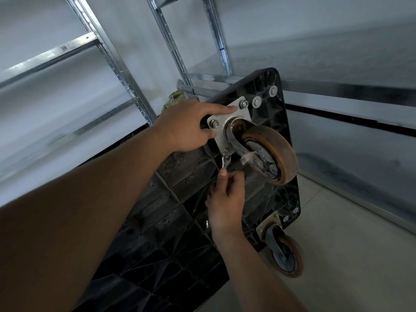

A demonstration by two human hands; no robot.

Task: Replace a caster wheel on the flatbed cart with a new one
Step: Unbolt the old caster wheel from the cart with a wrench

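Observation:
The black flatbed cart (184, 221) stands tipped up on its side, ribbed underside toward me. A caster wheel (273, 154) with a worn brown tyre is bolted to it by a silver mounting plate (242, 114). My left hand (189, 127) holds the cart's edge beside the plate, index finger stretched along the plate's top edge. My right hand (226, 197) pinches a small silver wrench (225, 159) whose head sits on the nut at the plate's lower corner. A second caster (286, 255) sits at the cart's lower corner.
Metal shelving uprights (112, 64) and grey shelves stand left and behind the cart. A long shelf rail (349, 102) runs to the right. A pale floor (349, 255) lies at lower right. A greenish crumpled thing (175, 97) shows behind my left hand.

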